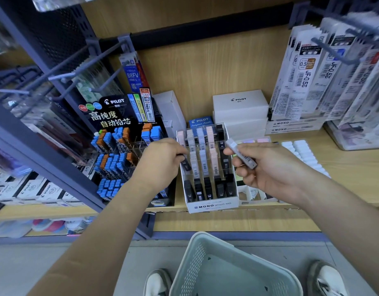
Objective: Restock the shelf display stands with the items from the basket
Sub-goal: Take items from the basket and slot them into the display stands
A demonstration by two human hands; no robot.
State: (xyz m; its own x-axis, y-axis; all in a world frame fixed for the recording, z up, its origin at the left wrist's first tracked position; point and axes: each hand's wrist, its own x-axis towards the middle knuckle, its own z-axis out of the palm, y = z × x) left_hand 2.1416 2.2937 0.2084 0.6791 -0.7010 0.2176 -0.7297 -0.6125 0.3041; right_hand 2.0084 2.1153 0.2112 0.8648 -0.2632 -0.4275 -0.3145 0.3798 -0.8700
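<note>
Wooden shelf (344, 184) of stationery, seen from above. At left stands a black Pilot display rack (111, 116) filled with blue and orange lead cases. Just right of it, the left hand (163, 161) pinches a slim black lead case (186, 164) at the left column of the white tiered Mono display stand (214, 205). Beside the stand's right edge, the right hand (267, 167) grips a grey translucent lead case (241, 154) whose long axis runs far-left to near-right, aimed at the slots. Nearer, a pale green perforated plastic basket (197, 263) sits on the floor.

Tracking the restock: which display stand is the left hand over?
The white MONO graph stand with pastel and black cases, not the black Pilot stand.
</note>
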